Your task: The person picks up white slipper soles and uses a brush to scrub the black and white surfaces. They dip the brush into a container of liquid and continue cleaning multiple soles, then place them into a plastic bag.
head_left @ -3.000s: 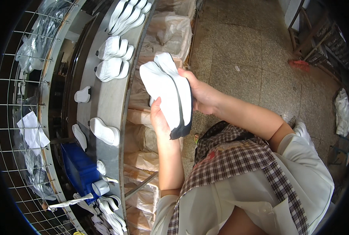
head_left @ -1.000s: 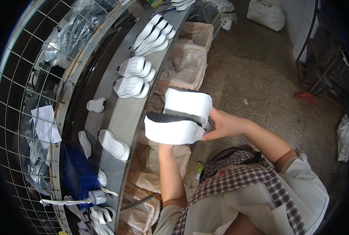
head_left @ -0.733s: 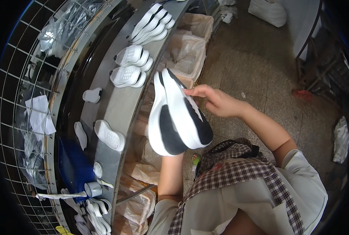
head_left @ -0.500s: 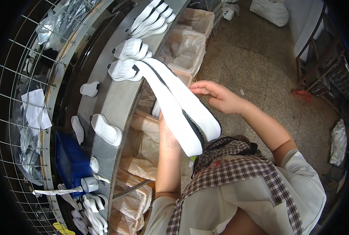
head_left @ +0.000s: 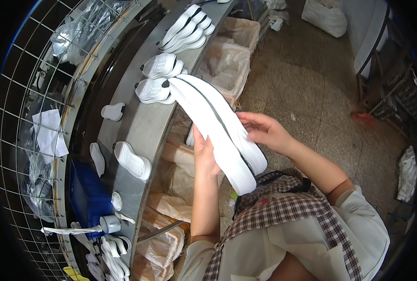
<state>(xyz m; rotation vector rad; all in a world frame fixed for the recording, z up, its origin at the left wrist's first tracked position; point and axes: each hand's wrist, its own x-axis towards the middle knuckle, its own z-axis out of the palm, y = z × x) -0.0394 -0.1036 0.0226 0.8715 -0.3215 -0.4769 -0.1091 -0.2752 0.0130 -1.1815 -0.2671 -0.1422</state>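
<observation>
Two long white shoe soles (head_left: 207,124) with black edging lie side by side, tilted in front of me above the aprons' front. My left hand (head_left: 204,152) is closed around the left side of the pair, its thumb against the white sidewall. At the right edge, my right hand (head_left: 267,133) pinches the sole, fingertips partly hidden behind it. The toe ends of the pair come close to stacked white soles (head_left: 153,90) on the grey bench (head_left: 124,180).
More white soles (head_left: 186,32) stand in stacks along the bench. A single sole (head_left: 132,160), a blue bin (head_left: 89,189) and a grey mug (head_left: 109,225) are nearer. Wire mesh (head_left: 19,136) borders the left. Lined baskets (head_left: 227,63) sit beside the bench.
My right hand has closed in on the soles' right edge, its thumb now over it. The pair has shifted slightly right and toward me, and more left fingers show.
</observation>
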